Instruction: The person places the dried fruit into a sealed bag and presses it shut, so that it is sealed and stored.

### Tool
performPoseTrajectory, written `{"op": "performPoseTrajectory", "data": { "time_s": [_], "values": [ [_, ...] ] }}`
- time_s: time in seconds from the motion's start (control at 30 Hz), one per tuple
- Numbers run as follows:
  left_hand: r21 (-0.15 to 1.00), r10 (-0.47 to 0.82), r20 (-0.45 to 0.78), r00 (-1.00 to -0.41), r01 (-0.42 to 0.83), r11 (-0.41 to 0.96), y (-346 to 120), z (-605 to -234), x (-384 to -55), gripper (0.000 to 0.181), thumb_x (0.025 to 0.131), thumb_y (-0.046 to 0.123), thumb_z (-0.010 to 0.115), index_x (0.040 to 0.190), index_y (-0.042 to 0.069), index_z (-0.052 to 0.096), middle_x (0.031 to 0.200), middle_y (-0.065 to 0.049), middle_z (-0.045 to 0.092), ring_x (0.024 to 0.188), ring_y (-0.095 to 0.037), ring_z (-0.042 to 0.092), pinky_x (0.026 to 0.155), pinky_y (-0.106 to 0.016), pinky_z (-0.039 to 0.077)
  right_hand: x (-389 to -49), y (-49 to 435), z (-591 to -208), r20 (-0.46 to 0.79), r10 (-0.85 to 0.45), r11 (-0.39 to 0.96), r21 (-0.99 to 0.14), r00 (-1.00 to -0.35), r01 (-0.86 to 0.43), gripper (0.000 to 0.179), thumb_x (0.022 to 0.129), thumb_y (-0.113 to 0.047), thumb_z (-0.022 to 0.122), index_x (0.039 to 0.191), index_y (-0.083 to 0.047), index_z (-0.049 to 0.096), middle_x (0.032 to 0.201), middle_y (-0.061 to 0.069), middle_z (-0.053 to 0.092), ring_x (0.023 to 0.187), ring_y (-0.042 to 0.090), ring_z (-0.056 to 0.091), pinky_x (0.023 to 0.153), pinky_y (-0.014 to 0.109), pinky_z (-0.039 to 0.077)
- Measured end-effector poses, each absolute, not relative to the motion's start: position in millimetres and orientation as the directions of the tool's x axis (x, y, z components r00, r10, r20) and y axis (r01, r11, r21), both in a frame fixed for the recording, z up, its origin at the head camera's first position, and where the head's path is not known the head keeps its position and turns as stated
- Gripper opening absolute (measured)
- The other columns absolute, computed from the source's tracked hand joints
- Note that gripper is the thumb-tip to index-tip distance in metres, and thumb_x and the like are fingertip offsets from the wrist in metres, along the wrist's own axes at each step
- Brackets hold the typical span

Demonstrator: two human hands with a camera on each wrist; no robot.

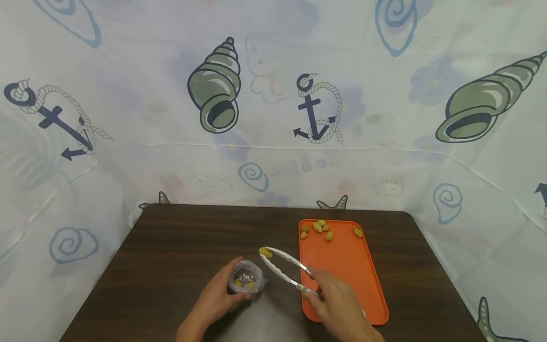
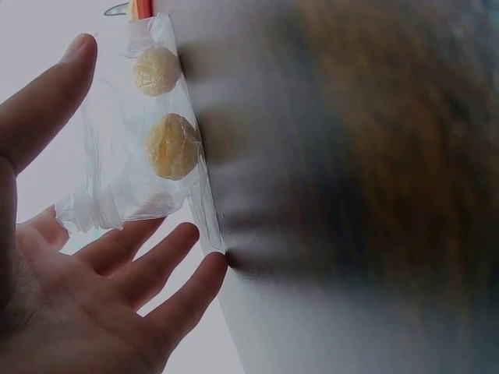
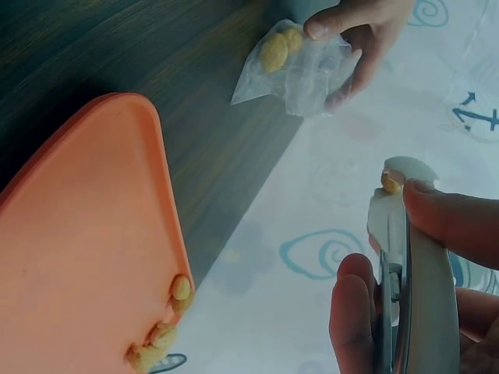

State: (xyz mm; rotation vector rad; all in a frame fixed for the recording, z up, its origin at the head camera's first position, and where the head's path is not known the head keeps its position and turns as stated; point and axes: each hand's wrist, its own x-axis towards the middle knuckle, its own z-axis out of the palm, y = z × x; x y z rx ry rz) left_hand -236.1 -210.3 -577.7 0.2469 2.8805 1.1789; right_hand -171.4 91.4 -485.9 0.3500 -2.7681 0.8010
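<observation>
My left hand (image 1: 213, 297) holds a clear plastic bag (image 1: 259, 273) upright on the table, with thumb and fingers round its sides. The bag's mouth gapes upward. Two wrinkled, yellow-brown, nut-like pieces (image 2: 171, 146) lie at its bottom in the left wrist view. My right hand (image 1: 342, 304) grips metal tongs (image 1: 278, 271) with white tips. Between those tips is another yellow-brown piece (image 1: 265, 252), raised just right of the bag. In the right wrist view, the tongs (image 3: 429, 304) lie between the thumb and curled fingers.
An orange tray (image 1: 348, 270) lies on the right of the dark wooden table (image 1: 192, 232), under my right forearm. Several more yellow-brown pieces (image 1: 317, 227) sit along its far end, one (image 1: 357, 232) at the far right corner. A patterned cloth (image 1: 273, 118) hangs behind the table.
</observation>
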Motion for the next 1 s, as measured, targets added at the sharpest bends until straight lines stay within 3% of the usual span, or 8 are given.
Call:
{"op": "performPoseTrajectory", "data": {
  "time_s": [0.3, 0.73, 0.9, 1.0],
  "values": [
    [0.696, 0.157, 0.064, -0.986, 0.157, 0.701, -210, -576, -236, 0.097, 0.072, 0.037, 0.095, 0.154, 0.025, 0.045, 0.148, -0.011, 0.058, 0.132, -0.033, 0.058, 0.105, -0.059, 0.049, -170, 90, -487, 0.328, -0.227, 0.801, -0.472, -0.917, -0.368, 0.046, 0.081, -0.021, 0.087, 0.124, -0.016, 0.07, 0.089, -0.013, 0.065, 0.069, -0.003, 0.054, 0.06, 0.021, 0.044],
    [0.693, 0.173, 0.071, -0.982, 0.173, 0.7, -211, -577, -235, 0.097, 0.073, 0.038, 0.094, 0.155, 0.025, 0.044, 0.151, -0.012, 0.056, 0.135, -0.036, 0.056, 0.108, -0.06, 0.047, -168, 84, -502, 0.455, -0.334, 0.798, -0.329, -0.825, -0.505, 0.054, 0.075, -0.017, 0.089, 0.125, -0.011, 0.07, 0.097, -0.009, 0.07, 0.072, -0.002, 0.054, 0.064, 0.023, 0.048],
    [0.694, 0.172, 0.063, -0.983, 0.167, 0.7, -212, -578, -235, 0.098, 0.073, 0.04, 0.093, 0.156, 0.026, 0.043, 0.152, -0.013, 0.055, 0.137, -0.039, 0.055, 0.108, -0.062, 0.046, -168, 81, -504, 0.435, -0.36, 0.818, -0.279, -0.825, -0.504, 0.054, 0.078, -0.022, 0.088, 0.127, -0.01, 0.07, 0.109, -0.003, 0.076, 0.091, 0.01, 0.071, 0.076, 0.034, 0.059],
    [0.69, 0.17, 0.063, -0.983, 0.166, 0.705, -211, -578, -235, 0.097, 0.073, 0.04, 0.093, 0.155, 0.026, 0.043, 0.152, -0.013, 0.055, 0.136, -0.038, 0.055, 0.106, -0.061, 0.047, -168, 80, -505, 0.407, -0.375, 0.82, -0.274, -0.833, -0.503, 0.054, 0.08, -0.025, 0.087, 0.128, -0.009, 0.069, 0.117, 0.001, 0.076, 0.1, 0.016, 0.074, 0.082, 0.038, 0.06]
  ]
}}
